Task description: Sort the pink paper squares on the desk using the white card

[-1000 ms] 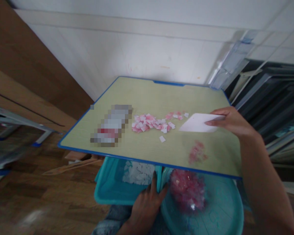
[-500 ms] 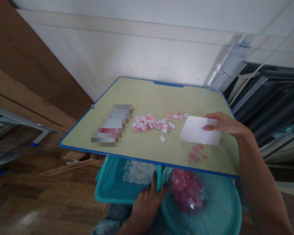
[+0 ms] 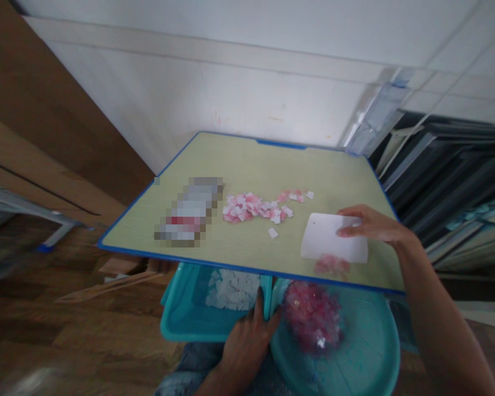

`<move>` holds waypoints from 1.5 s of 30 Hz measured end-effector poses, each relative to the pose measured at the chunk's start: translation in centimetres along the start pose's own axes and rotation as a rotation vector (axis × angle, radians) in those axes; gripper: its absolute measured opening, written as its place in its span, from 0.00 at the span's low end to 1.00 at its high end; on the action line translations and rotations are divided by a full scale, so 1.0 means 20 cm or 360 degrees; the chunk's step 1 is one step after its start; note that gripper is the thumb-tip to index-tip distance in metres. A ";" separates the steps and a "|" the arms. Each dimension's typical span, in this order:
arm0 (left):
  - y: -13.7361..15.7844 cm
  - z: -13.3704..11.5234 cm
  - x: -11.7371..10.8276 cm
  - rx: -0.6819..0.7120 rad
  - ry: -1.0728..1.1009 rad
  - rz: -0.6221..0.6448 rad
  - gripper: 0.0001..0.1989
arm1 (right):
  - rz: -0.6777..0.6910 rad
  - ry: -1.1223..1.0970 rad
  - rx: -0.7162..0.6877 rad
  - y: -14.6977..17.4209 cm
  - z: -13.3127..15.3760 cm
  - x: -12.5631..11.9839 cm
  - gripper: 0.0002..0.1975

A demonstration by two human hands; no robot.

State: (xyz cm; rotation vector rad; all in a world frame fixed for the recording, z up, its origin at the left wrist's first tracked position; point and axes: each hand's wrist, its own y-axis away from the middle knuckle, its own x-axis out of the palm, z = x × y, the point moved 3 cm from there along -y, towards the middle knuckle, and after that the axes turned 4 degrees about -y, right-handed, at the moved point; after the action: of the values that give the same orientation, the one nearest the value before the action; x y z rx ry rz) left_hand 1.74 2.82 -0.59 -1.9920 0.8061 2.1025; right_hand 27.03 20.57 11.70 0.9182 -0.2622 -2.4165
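In my right hand (image 3: 367,221) is a thin white card (image 3: 317,239) with a small hole in one corner, pinched between thumb and fingers. Its lower edge meets a small patch of pink flakes (image 3: 332,265) near the table's front edge. Left of the card lies a heap of pink and white paper-like squares (image 3: 247,207), with a smaller scatter (image 3: 292,195) behind it. Below the table, my left hand (image 3: 247,341) grips the rim of a rectangular teal basin (image 3: 185,333) that contains white pieces (image 3: 231,289).
A round teal tub (image 3: 367,352) holds a clear bag of pink pieces (image 3: 313,319). On the pale, blue-edged table (image 3: 239,159) lies a blurred-out item (image 3: 190,212). A white wall (image 3: 231,93) stands behind, dark stacked panels (image 3: 445,159) at right.
My right hand has moved the white card toward the table's front edge, onto the small patch of pink flakes. My left hand stays on the basin rim.
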 end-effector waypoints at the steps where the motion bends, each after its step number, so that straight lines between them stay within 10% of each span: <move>1: 0.00 0.00 0.00 0.0002 0.0000 0.0002 0.24 | -0.0015 -0.0011 0.0006 0.01 0.00 0.01 0.18; 45: 0.00 0.00 -0.04 -0.0001 0.0010 0.0001 0.23 | -0.0192 0.0310 -0.0269 0.41 0.14 0.22 0.11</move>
State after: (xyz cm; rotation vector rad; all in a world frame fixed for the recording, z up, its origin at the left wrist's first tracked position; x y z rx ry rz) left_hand 1.91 2.98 0.13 -2.0001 0.8068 2.0982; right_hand 25.83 11.23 14.30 1.1086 0.0699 -2.3909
